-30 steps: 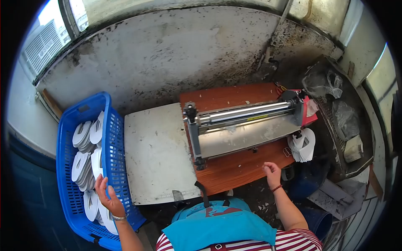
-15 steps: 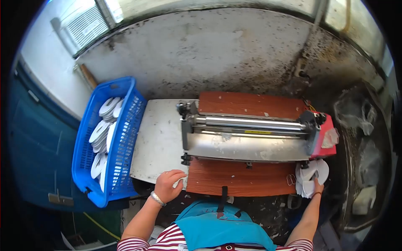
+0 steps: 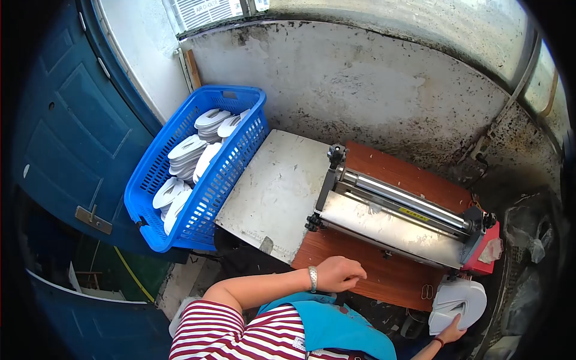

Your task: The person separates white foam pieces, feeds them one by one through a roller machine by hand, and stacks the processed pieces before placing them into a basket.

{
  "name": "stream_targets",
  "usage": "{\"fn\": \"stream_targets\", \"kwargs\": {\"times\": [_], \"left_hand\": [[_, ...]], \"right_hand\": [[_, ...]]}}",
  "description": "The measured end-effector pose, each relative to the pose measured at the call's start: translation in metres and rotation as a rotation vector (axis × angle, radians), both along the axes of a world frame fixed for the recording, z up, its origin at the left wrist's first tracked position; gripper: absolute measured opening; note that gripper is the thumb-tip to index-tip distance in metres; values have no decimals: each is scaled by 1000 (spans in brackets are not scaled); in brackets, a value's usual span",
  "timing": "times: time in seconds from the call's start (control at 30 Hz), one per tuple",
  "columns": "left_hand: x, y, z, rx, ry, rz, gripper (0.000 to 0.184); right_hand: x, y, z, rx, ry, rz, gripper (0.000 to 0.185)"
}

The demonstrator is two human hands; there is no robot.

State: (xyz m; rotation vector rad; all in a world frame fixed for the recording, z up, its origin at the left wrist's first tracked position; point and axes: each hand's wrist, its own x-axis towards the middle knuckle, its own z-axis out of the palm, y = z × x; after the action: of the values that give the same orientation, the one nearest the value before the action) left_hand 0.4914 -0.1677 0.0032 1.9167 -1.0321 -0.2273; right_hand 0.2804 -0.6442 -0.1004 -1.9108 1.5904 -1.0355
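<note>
My left hand (image 3: 340, 274), with a metal watch band at the wrist, hovers over the front of the red-brown board (image 3: 384, 282). Its fingers are loosely bent, and nothing shows between them. At the board's right end, my right hand (image 3: 451, 330) grips the near edge of a fanned pile of white flat rounded pieces (image 3: 461, 298); part of its fingers is hidden by them. Behind the board's front strip stands a roller machine (image 3: 390, 225) with metal rollers, a sloping metal plate and a red right end.
A blue plastic basket (image 3: 198, 225) with several stacks of white slotted pieces (image 3: 187, 150) stands left of a whitish tabletop (image 3: 270, 180). A stained wall (image 3: 360, 78) closes off the back. Clear plastic bags (image 3: 528, 231) lie at right, a blue door (image 3: 78, 120) at far left.
My view has turned, shifting the basket and machine rightward in the picture. My left hand has moved from the whitish tabletop's edge to over the board. My right hand stays at the white pieces.
</note>
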Motion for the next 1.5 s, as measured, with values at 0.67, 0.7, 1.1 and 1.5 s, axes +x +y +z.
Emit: {"fn": "stream_targets", "kwargs": {"times": [0.67, 0.7, 1.1, 1.5], "left_hand": [[-15, -88, -100, -329, 1730, -121, 53], [-6, -74, -103, -279, 1696, -101, 46], [16, -13, -124, -170, 1661, -24, 53], [13, -7, -109, -244, 1390, -190, 82]], "right_hand": [[54, 302, 33, -246, 190, 1155, 61], [59, 310, 35, -175, 169, 1265, 60], [100, 278, 51, -39, -185, 753, 18], [90, 324, 2, 771, -370, 1071, 49]]}}
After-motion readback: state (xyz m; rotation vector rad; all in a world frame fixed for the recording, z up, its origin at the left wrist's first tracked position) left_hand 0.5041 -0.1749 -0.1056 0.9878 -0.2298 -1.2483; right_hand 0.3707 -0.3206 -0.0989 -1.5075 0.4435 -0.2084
